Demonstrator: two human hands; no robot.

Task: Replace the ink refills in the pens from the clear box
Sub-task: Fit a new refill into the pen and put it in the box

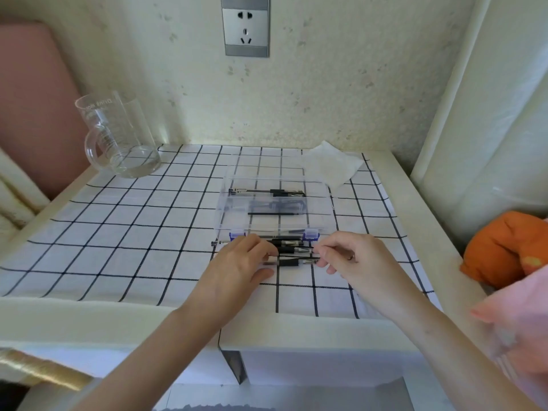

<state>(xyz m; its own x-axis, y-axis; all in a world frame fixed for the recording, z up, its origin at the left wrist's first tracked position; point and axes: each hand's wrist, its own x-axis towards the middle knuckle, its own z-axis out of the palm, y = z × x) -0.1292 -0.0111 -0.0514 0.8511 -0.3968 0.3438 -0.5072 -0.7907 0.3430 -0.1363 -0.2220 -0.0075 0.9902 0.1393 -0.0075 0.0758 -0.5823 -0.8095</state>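
The pens (289, 244) lie in a small cluster on the checked cloth (118, 232), just beside the latch side of the clear box (327, 200), at 6 o'clock from it. Their long axes run 9 to 3 o'clock, and the metal tips appear to point toward 3 o'clock.

The left hand (237, 262) is curled over the 9 o'clock end of the cluster and appears to grip one pen barrel (287, 264). The right hand (347, 258) pinches the 3 o'clock end of a thin black refill (296, 256), which lies in line with that barrel. Whether the refill is going in or coming out cannot be determined.

Progress, as judged: mid-task. Several pens are out of the box and at least one is dismantled. More pens (267, 191) and a loose refill (275, 213) remain inside the box, also lying 9 to 3 o'clock. How many pens are already refilled cannot be told.

Surroundings: a tissue (329, 164) at 1 o'clock from the box, a glass jug (118, 137) at 10 o'clock, and an orange object (501, 247) at 4 o'clock, off the cloth.
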